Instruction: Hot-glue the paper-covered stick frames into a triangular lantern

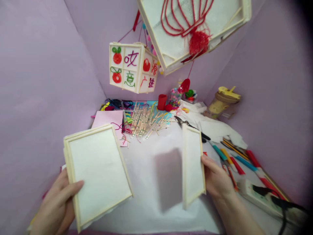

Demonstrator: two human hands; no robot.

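Note:
My left hand [58, 199] is closed on a stack of white paper panels [100, 173] framed with pale wooden sticks, the thumb lying across the front one. On the other side, my right hand [217, 176] grips a single framed paper panel [193, 163] by its right edge. That panel is turned nearly edge-on and held above the table, its shadow falling to its left. The two hands are well apart, with the white table surface [141, 182] showing between them.
A decorated paper lantern [126, 67] hangs behind, and another lantern [202, 29] hangs close overhead. Many wooden sticks [144, 120] lie at the back. Pruning shears [190, 125], markers [220, 151] and a power strip [264, 199] lie on the right, near a yellowish cup [220, 102].

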